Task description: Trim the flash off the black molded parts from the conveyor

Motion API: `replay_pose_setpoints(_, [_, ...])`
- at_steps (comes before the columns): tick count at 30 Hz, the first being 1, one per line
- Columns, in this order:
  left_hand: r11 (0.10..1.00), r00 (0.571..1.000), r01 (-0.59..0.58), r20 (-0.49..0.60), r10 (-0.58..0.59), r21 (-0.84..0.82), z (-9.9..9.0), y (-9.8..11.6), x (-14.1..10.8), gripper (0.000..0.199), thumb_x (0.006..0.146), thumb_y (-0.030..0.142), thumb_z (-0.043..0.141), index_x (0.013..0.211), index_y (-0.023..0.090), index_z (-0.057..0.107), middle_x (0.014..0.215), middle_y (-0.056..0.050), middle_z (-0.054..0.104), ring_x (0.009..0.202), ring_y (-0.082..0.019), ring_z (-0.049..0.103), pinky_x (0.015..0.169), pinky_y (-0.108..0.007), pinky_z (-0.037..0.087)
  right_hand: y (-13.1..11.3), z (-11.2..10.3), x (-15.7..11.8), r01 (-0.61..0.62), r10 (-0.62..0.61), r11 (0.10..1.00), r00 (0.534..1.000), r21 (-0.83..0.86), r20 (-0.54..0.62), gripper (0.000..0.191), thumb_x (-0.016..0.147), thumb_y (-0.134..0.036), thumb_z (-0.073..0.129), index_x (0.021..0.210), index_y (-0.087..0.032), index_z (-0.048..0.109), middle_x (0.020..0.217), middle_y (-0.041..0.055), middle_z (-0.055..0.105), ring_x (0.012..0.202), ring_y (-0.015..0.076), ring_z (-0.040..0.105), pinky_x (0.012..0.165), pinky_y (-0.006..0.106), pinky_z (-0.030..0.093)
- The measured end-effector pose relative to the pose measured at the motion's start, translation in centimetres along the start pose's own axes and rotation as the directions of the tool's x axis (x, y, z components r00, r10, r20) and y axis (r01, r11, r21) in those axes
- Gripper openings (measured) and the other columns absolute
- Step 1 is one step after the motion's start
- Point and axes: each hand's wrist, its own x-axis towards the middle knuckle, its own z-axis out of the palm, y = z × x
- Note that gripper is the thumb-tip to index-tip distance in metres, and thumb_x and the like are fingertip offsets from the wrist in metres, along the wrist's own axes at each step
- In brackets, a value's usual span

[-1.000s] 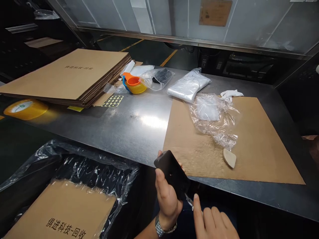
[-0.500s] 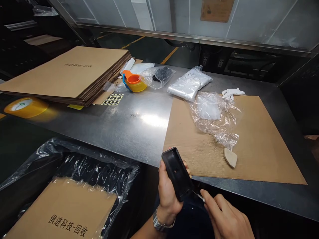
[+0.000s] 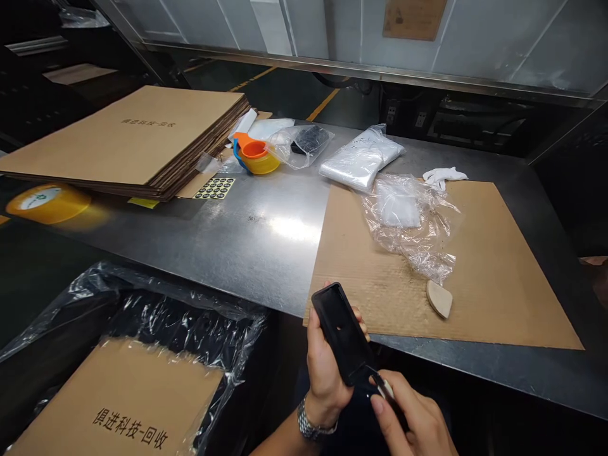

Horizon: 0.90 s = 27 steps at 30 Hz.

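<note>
My left hand [image 3: 325, 377] is wrapped round a black rectangular plastic shell [image 3: 338, 323], its hollow side facing up and a small hole in its floor. A metal watch circles that wrist. At the shell's near end, my right hand [image 3: 415, 415] pinches a slim knife-like tool [image 3: 388, 387] with a thin tip and a pale and dark handle. The tip reaches the shell's lower inner corner; whether it cuts or only touches I cannot tell. Both hands are in front of the bench's near edge.
A cardboard sheet [image 3: 494, 278] on the metal bench [image 3: 228, 234] bears a beige pad [image 3: 439, 299] and crumpled clear plastic [image 3: 413, 231]. Behind lie a white glove [image 3: 444, 177], bagged parts [image 3: 361, 158] and a tape dispenser [image 3: 256, 158]. Stacked cardboard [image 3: 128, 139] and a lined bin [image 3: 247, 335] are left.
My right hand has moved left and turned, bringing the tool's tip over the shell's inner corner and showing more of the handle. The shell has shifted slightly right.
</note>
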Motion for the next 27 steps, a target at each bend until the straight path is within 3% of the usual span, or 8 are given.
replay_pose_setpoints(2, [1.000, 1.000, -0.018, -0.007, 0.018, 0.021, 0.0, 0.0, -0.1, 0.046, 0.089, 0.048, 0.035, 0.129, 0.026, 0.043, 0.069, -0.003, 0.059, 0.055, -0.014, 0.054, 0.052, -0.024, 0.047, 0.1, -0.3, 0.3, 0.016, -0.016, 1.000, 1.000, -0.017, -0.019, 0.025, 0.095, -0.030, 0.034, 0.105, -0.022, 0.055, 0.077, 0.0010, 0.065, 0.060, 0.0114, 0.062, 0.053, 0.017, 0.048])
replay_pose_setpoints(4, [0.999, 0.999, -0.027, -0.017, 0.028, 0.037, 0.1, 0.0, -0.1, 0.048, 0.089, 0.047, 0.036, 0.132, 0.026, 0.040, 0.069, -0.003, 0.059, 0.055, -0.013, 0.054, 0.052, -0.023, 0.047, 0.3, -0.9, 0.5, 0.111, -0.127, 0.979, 0.988, -0.172, -0.085, 0.029, 0.095, -0.026, 0.032, 0.110, -0.018, 0.056, 0.078, 0.0034, 0.065, 0.063, 0.0123, 0.063, 0.057, 0.018, 0.049])
replay_pose_setpoints(7, [0.997, 0.998, -0.048, -0.025, 0.049, 0.055, 0.1, 0.2, -0.2, 0.048, 0.089, 0.047, 0.035, 0.132, 0.029, 0.040, 0.068, -0.003, 0.060, 0.054, -0.013, 0.053, 0.052, -0.023, 0.047, 0.8, -1.7, 0.3, 0.219, -0.326, 0.839, 0.936, -0.499, -0.137, 0.032, 0.095, -0.022, 0.034, 0.111, -0.011, 0.059, 0.065, 0.0030, 0.059, 0.054, 0.0119, 0.058, 0.049, 0.020, 0.046])
replay_pose_setpoints(11, [0.997, 0.999, -0.045, -0.008, 0.046, 0.065, 0.1, 0.3, -0.4, 0.048, 0.088, 0.049, 0.036, 0.132, 0.031, 0.041, 0.069, -0.003, 0.061, 0.055, -0.013, 0.054, 0.053, -0.023, 0.048, 1.3, -2.1, -0.4, 0.230, -0.368, 0.664, 0.929, -0.711, -0.044, 0.031, 0.094, -0.023, 0.038, 0.111, -0.011, 0.061, 0.059, 0.0000, 0.052, 0.049, 0.0101, 0.052, 0.044, 0.021, 0.039])
replay_pose_setpoints(17, [0.994, 0.998, -0.066, -0.002, 0.066, 0.082, 0.0, 0.2, -0.6, 0.050, 0.088, 0.049, 0.037, 0.133, 0.029, 0.039, 0.070, -0.003, 0.061, 0.056, -0.014, 0.055, 0.053, -0.023, 0.048, 1.3, -2.0, -0.6, 0.234, -0.384, 0.575, 0.923, -0.784, -0.006, 0.030, 0.093, -0.024, 0.041, 0.112, -0.012, 0.062, 0.059, -0.0009, 0.050, 0.049, 0.0093, 0.050, 0.045, 0.022, 0.036])
replay_pose_setpoints(27, [0.992, 0.995, -0.095, 0.021, 0.094, 0.088, -0.1, -0.1, -0.6, 0.053, 0.087, 0.051, 0.038, 0.136, 0.030, 0.035, 0.071, -0.003, 0.061, 0.057, -0.013, 0.055, 0.055, -0.024, 0.048, 1.4, -2.3, -0.9, 0.250, -0.374, 0.565, 0.927, -0.786, 0.026, 0.032, 0.094, -0.024, 0.038, 0.114, -0.013, 0.060, 0.059, -0.0012, 0.050, 0.049, 0.0089, 0.050, 0.046, 0.022, 0.034])
